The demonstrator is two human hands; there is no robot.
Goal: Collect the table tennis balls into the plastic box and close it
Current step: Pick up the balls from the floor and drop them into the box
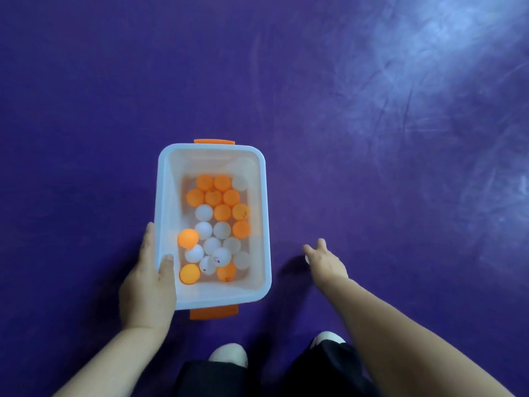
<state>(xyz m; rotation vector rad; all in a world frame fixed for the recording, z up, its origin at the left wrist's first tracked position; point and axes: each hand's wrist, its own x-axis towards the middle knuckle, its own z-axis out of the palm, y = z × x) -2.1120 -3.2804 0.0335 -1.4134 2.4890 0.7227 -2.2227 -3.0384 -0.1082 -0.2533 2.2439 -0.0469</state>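
The clear plastic box (259, 213) has orange latches at its far and near ends, is open on top and is held above the purple floor. Several orange and white table tennis balls (221, 212) cover its bottom. One orange ball (188, 238) sits against the left wall. My left hand (148, 282) grips the box's left rim, thumb hooked inside. My right hand (325, 260) reaches down to the right of the box with fingers stretched out. A white ball (307, 259) peeks out at its left edge; I cannot tell whether they touch. No lid is in view.
The purple floor (372, 138) spreads all around, with glare at the upper right. My two white shoes (229, 355) and dark trouser legs are at the bottom edge, just behind the box.
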